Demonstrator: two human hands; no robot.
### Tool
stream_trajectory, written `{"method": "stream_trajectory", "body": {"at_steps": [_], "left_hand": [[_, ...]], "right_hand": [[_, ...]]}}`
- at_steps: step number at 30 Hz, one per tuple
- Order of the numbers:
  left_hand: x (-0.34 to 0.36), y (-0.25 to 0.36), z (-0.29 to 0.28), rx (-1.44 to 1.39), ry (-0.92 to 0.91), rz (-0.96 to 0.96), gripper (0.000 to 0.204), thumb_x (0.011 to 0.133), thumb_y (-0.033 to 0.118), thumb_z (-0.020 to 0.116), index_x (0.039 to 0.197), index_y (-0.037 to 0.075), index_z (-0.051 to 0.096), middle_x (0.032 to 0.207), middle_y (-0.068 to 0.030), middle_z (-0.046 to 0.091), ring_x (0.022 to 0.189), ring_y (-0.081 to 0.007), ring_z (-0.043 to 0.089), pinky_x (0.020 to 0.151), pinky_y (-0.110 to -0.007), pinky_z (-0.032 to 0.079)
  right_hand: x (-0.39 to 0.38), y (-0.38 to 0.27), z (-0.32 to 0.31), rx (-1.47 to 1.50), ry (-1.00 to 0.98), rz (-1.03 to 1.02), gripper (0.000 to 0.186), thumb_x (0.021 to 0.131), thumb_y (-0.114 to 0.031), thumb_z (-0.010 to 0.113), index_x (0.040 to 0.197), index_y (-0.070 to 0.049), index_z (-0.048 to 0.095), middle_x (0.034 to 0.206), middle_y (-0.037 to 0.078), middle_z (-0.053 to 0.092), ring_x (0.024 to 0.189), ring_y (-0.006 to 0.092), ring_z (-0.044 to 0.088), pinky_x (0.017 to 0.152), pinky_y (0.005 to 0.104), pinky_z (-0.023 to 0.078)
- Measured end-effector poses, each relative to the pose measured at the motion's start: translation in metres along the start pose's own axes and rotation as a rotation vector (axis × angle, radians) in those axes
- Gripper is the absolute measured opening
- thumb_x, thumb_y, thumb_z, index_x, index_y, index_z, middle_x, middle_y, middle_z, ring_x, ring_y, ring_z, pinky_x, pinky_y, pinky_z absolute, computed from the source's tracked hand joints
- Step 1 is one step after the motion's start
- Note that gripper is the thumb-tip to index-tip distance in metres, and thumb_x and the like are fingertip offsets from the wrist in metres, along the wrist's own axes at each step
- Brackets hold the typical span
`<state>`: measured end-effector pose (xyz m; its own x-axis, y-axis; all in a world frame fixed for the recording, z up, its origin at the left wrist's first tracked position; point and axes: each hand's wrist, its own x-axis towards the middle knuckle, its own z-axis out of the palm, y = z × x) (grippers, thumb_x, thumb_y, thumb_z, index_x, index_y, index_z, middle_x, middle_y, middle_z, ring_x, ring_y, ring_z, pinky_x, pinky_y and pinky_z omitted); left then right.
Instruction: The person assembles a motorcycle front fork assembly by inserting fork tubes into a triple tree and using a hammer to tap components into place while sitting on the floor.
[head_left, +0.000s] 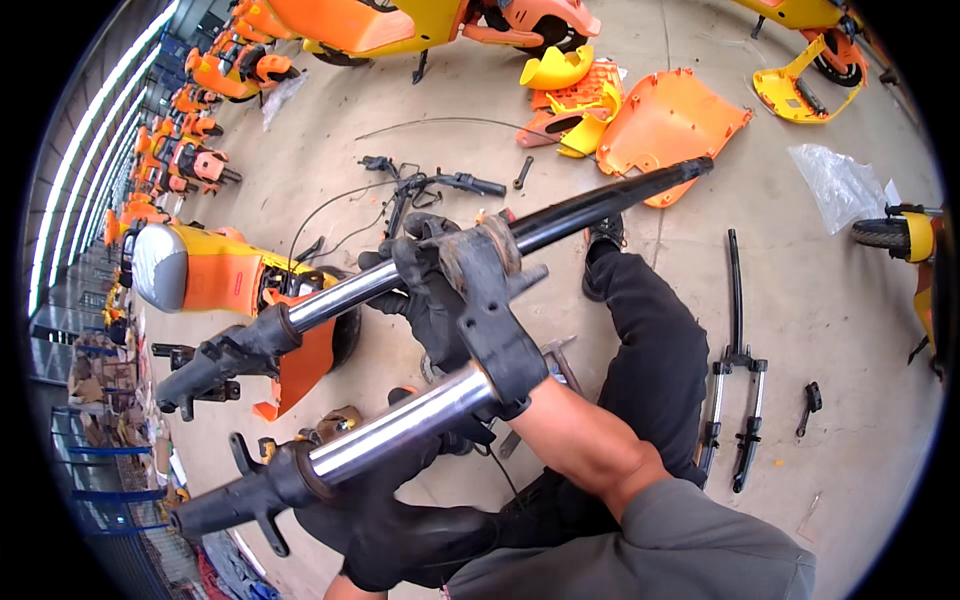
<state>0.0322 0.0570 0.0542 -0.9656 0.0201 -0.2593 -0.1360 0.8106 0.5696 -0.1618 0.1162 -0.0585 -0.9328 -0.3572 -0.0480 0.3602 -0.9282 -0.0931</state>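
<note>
A front fork (pixel 497 345) from a scooter lies slantwise across the view, close to me. Two shiny tubes run from its black clamp to dark lower legs at the left, and its long black steering stem points to the upper right. My right hand (pixel 428 300), in a black glove, is wrapped round the upper tube beside the clamp. Beneath the lower tube, my gloved left hand (pixel 375 520) grips that leg, its fingers partly hidden behind the metal. Beyond my right hand, a black handlebar (pixel 470 184) with loose cables rests on the floor.
A second fork (pixel 738 357) and a small black tool (pixel 808 408) lie at the right. A hammer (pixel 562 362) is beside my leg, a wrench (pixel 522 173) farther off. Orange panels (pixel 665 125), yellow covers (pixel 555 68) and a plastic bag (pixel 838 185) lie beyond. Scooters (pixel 210 265) stand around.
</note>
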Motion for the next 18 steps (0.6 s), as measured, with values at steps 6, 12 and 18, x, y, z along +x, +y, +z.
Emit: {"method": "stream_trajectory", "body": {"at_steps": [6, 12, 18], "left_hand": [[0.068, -0.011, -0.008, -0.929, 0.389, 0.601, 0.071, 0.099, 0.040, 0.060, 0.156, 0.008, 0.031, 0.148, -0.0174, 0.049, 0.142, -0.0311, 0.042, 0.120, -0.050, 0.030], [0.058, -0.018, -0.043, -0.895, 0.439, 0.447, 0.051, 0.101, 0.033, 0.058, 0.141, 0.002, 0.051, 0.135, -0.0175, 0.059, 0.134, -0.0333, 0.050, 0.119, -0.049, 0.033], [0.098, 0.005, -0.045, -0.662, 0.601, 0.342, 0.039, 0.103, 0.018, 0.055, 0.137, -0.001, 0.055, 0.130, -0.0196, 0.063, 0.125, -0.0282, 0.060, 0.109, -0.043, 0.048]], "right_hand": [[-0.013, 0.012, -0.019, -0.324, -0.188, -0.108, 0.030, 0.092, -0.019, 0.064, 0.118, -0.008, 0.055, 0.100, 0.010, 0.062, 0.103, 0.0246, 0.064, 0.095, 0.0415, 0.054], [-0.026, 0.073, -0.025, -0.155, -0.033, 0.186, 0.051, 0.087, -0.027, 0.072, 0.129, -0.008, 0.051, 0.114, 0.013, 0.062, 0.106, 0.0319, 0.064, 0.093, 0.0458, 0.055], [-0.047, 0.081, -0.004, -0.204, 0.238, 0.436, 0.032, 0.096, -0.034, 0.066, 0.112, -0.007, 0.060, 0.092, 0.008, 0.064, 0.077, 0.0174, 0.069, 0.059, 0.0314, 0.061]]}}
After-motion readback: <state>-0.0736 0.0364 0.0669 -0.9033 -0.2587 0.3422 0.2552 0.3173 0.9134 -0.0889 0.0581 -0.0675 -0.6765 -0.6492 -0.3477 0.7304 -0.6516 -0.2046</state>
